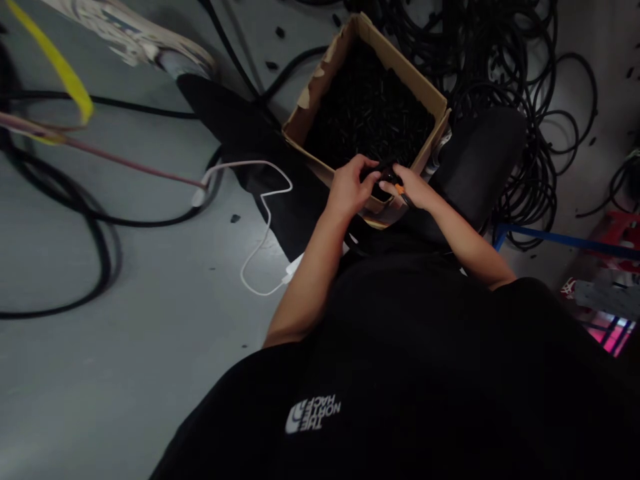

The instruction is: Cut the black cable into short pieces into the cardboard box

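Both hands meet over the near edge of an open cardboard box (320, 81) that is filled with small black pieces (367, 110). My left hand (351, 185) has its thumb and fingers closed in a pinch around something dark; it is too small and dark to name. Close beside it, my right hand (414, 188) is closed on a hand tool with an orange and black handle (399, 189). The tool's working end lies between the two hands and is hard to make out.
Coiled black cables (505, 67) lie right of the box, and another thick black cable (103, 247) loops at left. A white cord (269, 220) runs beside my leg. A blurred yellow strap (55, 63) hangs at upper left. A blue bar (565, 239) stands at right.
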A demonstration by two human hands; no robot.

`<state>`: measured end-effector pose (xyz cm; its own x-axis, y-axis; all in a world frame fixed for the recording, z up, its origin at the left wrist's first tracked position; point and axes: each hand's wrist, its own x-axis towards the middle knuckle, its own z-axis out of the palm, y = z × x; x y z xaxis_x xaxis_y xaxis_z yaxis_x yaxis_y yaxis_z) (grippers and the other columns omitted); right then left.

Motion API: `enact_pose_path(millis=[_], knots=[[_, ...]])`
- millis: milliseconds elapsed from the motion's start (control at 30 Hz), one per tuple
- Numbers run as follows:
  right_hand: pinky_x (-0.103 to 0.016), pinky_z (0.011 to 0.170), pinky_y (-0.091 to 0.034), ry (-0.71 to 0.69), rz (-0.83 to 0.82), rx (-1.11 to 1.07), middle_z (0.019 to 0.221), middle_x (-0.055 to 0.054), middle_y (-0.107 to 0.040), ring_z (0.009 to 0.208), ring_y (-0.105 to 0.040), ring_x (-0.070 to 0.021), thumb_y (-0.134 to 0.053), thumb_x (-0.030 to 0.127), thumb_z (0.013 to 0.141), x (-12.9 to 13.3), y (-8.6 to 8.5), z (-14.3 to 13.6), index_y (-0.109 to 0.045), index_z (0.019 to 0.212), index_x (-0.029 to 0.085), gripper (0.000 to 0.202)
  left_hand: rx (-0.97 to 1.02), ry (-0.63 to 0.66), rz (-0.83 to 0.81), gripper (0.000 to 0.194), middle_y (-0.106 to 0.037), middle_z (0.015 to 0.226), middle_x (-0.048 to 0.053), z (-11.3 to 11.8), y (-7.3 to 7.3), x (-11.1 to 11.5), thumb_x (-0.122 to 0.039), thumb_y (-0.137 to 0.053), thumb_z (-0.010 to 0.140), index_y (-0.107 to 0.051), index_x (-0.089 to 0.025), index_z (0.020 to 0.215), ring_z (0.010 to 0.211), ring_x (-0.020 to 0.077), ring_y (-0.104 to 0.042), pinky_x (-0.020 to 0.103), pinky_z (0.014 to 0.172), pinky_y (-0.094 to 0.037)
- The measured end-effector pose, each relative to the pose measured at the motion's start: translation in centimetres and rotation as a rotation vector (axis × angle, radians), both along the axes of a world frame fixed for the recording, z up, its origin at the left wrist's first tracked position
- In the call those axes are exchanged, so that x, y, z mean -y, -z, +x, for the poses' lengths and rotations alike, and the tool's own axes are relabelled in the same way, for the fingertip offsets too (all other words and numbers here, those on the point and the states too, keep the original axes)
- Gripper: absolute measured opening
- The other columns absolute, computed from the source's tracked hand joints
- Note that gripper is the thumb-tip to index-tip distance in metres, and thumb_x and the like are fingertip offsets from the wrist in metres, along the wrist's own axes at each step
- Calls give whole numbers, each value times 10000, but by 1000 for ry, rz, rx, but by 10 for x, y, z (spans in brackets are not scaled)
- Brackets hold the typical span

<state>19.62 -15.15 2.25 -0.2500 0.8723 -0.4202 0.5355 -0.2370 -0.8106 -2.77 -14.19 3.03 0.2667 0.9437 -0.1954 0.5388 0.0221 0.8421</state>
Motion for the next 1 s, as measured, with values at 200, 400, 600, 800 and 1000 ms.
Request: enact_pose_path(millis=[200, 400, 600, 800, 1000], knots=[[-340, 855, -483, 48, -24, 83, 854, 10, -658, 878, -624, -211, -857, 466, 1039, 4, -18, -5, -669, 957, 253, 295, -80, -31, -48, 360, -899, 1070, 119, -13, 10, -7, -601, -657, 1270, -805, -274, 1301, 1141, 375, -882, 484, 1123, -703], [-329, 818, -441, -10, -74, 12, 812, 40, -615, 822, -556, -190, -846, 462, 1012, 2, -28, -6, -680, 987, 253, 268, 11, 58, -57, 296, -849, 983, 65, -18, 16, -8, -569, -697, 1245, -782, -286, 1261, 994, 322, -823, 419, 992, -671], [-335, 800, -425, -17, -104, 20, 788, 43, -589, 804, -542, -183, -890, 469, 1054, -3, -28, -2, -671, 938, 252, 329, 101, 64, -69, 380, -848, 1049, 86, -27, 33, -13, -634, -716, 1242, -741, -255, 1215, 1011, 306, -808, 426, 1028, -697], [-331, 847, -506, 5, -86, -19, 883, 25, -668, 848, -613, -198, -862, 432, 1110, 0, -16, 3, -712, 1072, 245, 243, 264, -53, -62, 612, -829, 1116, 102, -32, 46, -15, -866, -719, 1202, -717, -276, 1365, 962, 285, -822, 441, 930, -753], [-354, 983, -589, -40, -73, -71, 1027, -15, -754, 1007, -704, -235, -861, 391, 1091, 1, -2, 3, -749, 1241, 236, 243, 376, -84, -27, 775, -763, 1053, 67, -16, 31, -10, -1027, -806, 1068, -692, -311, 1344, 943, 291, -848, 417, 832, -754]])
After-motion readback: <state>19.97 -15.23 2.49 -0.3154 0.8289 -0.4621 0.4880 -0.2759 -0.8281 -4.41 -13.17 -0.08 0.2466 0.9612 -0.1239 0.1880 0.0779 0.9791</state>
